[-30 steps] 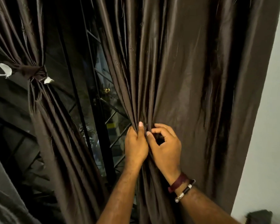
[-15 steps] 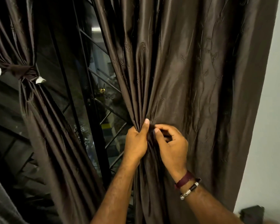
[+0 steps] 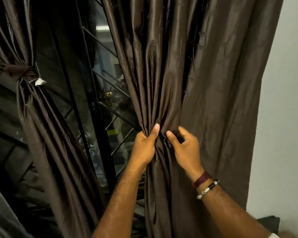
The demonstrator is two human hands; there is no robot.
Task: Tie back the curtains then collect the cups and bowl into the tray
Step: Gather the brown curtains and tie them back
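The right curtain (image 3: 187, 74), dark brown and glossy, hangs in front of the window (image 3: 107, 103) and against the white wall (image 3: 286, 117), and is bunched into tight pleats at mid height. The left hand (image 3: 143, 146) has a closed grip around that bunch, fingers wrapped behind the folds and thumb pressed up along the front. Just beside it, the right hand (image 3: 185, 148) has its thumb on the gathered cloth while the fingers are half curled and partly spread against the fabric; whether they pinch a fold cannot be told. Its wrist carries 2 bands (image 3: 205, 184). The left curtain (image 3: 41, 126) is already cinched with a tie (image 3: 27, 74) at the left edge.
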